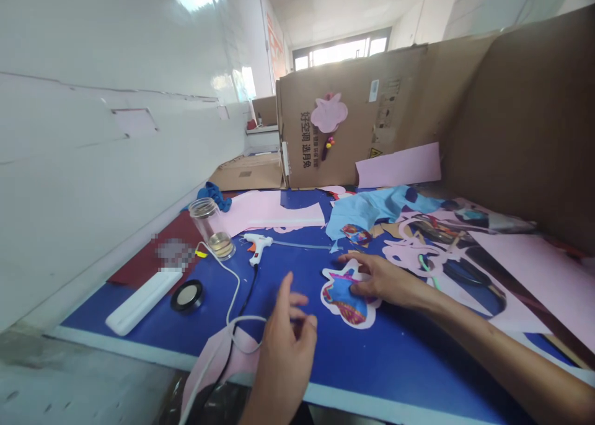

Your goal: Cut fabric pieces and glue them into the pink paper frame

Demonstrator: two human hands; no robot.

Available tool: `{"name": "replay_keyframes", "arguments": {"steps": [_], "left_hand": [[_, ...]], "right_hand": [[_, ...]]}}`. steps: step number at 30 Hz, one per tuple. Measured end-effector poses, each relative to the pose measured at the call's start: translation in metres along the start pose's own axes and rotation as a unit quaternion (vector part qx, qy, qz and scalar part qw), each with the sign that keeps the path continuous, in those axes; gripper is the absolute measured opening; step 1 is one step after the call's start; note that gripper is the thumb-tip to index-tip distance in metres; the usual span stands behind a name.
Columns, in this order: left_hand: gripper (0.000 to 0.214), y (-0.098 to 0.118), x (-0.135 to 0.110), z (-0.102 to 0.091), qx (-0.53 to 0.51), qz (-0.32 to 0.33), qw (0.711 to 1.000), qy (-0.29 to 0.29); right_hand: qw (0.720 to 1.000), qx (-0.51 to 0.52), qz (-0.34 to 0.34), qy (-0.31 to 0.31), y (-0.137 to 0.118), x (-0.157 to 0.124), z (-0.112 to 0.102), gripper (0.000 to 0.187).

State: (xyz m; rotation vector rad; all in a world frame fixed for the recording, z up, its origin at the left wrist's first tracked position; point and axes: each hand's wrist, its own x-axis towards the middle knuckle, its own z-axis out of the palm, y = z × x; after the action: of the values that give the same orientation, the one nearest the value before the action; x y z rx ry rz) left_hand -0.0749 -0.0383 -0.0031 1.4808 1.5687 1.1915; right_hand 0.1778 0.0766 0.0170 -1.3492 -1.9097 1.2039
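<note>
My right hand [372,281] grips the upper right edge of a flower-shaped cutout [348,298], its thumb lying on top. The cutout has a white border and a middle of blue fabric with a red and purple pattern. To its left, my left hand [289,338] hovers over the table's front part, fingers apart and partly bent, holding nothing. Beyond my left hand lies a white glue gun [258,246] with a black cord. A clear glue stick [297,245] points out from it towards the right.
At left are a glass jar [211,227], a black-rimmed lid [187,295], a long white object [144,301] and a white cable [232,276]. Light blue cloth [367,208], pink sheets [520,270] and black-handled scissors [478,279] lie at right. Cardboard [353,121] walls the back.
</note>
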Motion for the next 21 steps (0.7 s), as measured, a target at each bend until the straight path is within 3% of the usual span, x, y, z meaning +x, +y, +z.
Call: {"name": "replay_keyframes", "arguments": {"steps": [2,4,6,9,12,21], "left_hand": [[0.064,0.004,0.022,-0.004,0.136,0.092,0.984,0.075],[0.049,0.008,0.046,-0.014,0.257,0.144,0.949,0.109],[0.044,0.013,0.071,-0.026,0.364,0.106,0.916,0.134],[0.038,0.018,0.103,-0.040,0.479,0.028,0.869,0.121],[0.037,0.015,0.126,-0.046,0.525,-0.019,0.846,0.097],[0.034,-0.003,0.150,-0.049,0.519,-0.069,0.849,0.070]], "right_hand": [[1.000,0.000,-0.001,0.000,-0.001,-0.001,0.000,0.068],[1.000,-0.001,0.001,-0.004,-0.003,-0.003,0.000,0.068],[1.000,-0.002,0.004,-0.002,-0.005,-0.004,-0.001,0.067],[1.000,-0.014,0.002,0.001,-0.007,-0.005,-0.001,0.067],[1.000,-0.025,-0.005,-0.001,-0.008,-0.006,-0.001,0.067],[0.999,-0.036,-0.010,-0.009,-0.004,-0.008,-0.001,0.069]]}}
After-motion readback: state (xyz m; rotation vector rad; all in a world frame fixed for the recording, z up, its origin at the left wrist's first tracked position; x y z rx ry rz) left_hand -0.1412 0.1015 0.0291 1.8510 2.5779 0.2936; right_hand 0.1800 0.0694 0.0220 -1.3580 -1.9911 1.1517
